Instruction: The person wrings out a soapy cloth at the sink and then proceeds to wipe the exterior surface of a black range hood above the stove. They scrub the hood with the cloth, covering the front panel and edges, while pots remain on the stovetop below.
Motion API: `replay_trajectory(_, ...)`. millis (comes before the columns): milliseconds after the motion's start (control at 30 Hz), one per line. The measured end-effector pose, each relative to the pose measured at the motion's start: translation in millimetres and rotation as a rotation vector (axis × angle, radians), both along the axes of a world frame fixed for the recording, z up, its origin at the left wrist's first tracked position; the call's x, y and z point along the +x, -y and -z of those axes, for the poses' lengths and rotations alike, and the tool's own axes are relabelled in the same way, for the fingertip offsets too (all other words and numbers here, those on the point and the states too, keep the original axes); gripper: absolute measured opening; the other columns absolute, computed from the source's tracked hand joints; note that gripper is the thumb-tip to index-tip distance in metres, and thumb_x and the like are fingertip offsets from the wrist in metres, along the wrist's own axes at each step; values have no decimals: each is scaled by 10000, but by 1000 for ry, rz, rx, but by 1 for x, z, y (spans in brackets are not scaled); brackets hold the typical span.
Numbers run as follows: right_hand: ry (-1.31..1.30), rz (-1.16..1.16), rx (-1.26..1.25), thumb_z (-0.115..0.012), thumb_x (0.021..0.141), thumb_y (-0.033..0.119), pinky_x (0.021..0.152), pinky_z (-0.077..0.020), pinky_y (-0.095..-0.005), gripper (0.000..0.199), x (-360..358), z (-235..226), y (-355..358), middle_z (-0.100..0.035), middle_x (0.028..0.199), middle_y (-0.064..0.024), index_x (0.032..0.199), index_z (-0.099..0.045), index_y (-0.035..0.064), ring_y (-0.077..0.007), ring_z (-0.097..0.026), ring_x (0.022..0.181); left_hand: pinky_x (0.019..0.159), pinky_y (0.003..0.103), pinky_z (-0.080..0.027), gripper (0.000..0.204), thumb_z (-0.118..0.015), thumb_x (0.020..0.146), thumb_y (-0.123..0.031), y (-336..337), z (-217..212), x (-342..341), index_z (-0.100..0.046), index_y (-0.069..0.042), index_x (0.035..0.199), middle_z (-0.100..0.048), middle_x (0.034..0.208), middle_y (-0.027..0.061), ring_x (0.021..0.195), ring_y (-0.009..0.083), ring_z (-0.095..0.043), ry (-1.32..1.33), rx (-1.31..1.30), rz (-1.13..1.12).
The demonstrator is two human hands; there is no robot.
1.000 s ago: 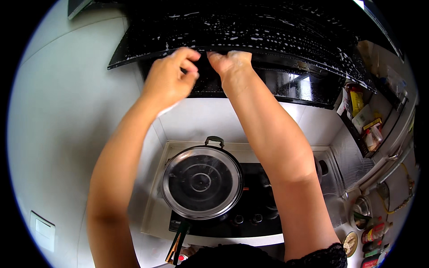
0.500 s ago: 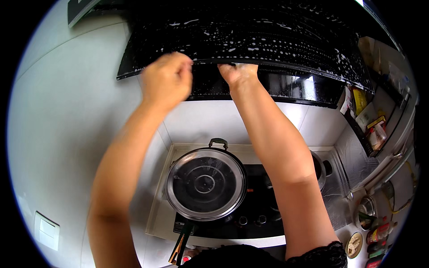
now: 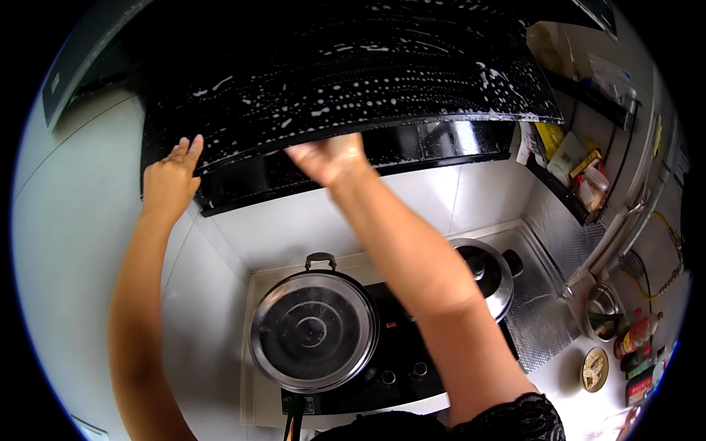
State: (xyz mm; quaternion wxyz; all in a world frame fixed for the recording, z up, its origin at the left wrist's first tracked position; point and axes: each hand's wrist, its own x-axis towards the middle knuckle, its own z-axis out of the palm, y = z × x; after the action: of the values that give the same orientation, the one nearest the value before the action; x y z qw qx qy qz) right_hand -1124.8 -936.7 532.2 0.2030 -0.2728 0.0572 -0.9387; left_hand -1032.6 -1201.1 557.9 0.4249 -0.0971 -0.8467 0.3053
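Note:
A black glossy range hood panel (image 3: 412, 81), covered with white suds and droplets, tilts out above the stove. At its lower left corner my left hand (image 3: 170, 180) rests with its fingers stretched upward against the panel. My right hand (image 3: 331, 158) reaches beneath the panel's lower edge, in front of the black hood body (image 3: 412, 147). Its palm and wrist look wet, while the fingers are hidden behind the panel. Whether it holds anything cannot be seen.
Below stands a black gas stove (image 3: 346, 400) with a large lidded pan (image 3: 312, 331) and a smaller lidded pot (image 3: 482, 268). A wall rack (image 3: 566, 187) of packets is at right. A metal bowl (image 3: 603, 301), a small dish (image 3: 594, 367) and bottles (image 3: 637, 334) stand on the right counter.
My left hand has moved left and down from mid-edge to the panel's left corner, its fingers now stretched. My right hand has shifted left under the edge. The view has turned right.

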Motion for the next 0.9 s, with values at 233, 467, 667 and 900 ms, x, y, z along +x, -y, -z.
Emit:
replay_trajectory(233,108,641,-159,-432,902,112,891,-520,-465,233,-73,8,-217,-628,1056,-147,1037,-599,23,-275,-605,1017,783,351,-533,721,-677,598,47,2,-28,23,-578,-182,1274,-610,1155,189,934,301,-655,45,184,182)
replay_trajectory(467,211,660,-139,-299,973,152,1072,-330,-575,342,-50,-39,-185,-528,1210,-244,1189,-476,-45,-395,-475,1196,580,290,-446,590,-548,614,109,-8,-79,47,-658,-104,1154,-656,915,206,555,191,-513,148,351,208)
replay_trajectory(667,-83,111,-14,-339,952,126,748,-515,-569,184,-8,-97,-4,-513,974,-161,982,-478,9,-319,-547,843,685,239,-466,439,-538,724,106,-1,-151,57,-661,-3,1131,-652,852,17,714,95,-546,279,564,289)
replay_trajectory(900,-48,272,-124,-391,954,135,780,-527,-481,164,-8,-128,-32,-537,992,-128,1002,-500,23,-262,-554,874,796,226,-464,283,-644,863,-84,26,-158,58,-656,2,1132,-646,922,11,847,80,-575,87,747,392)
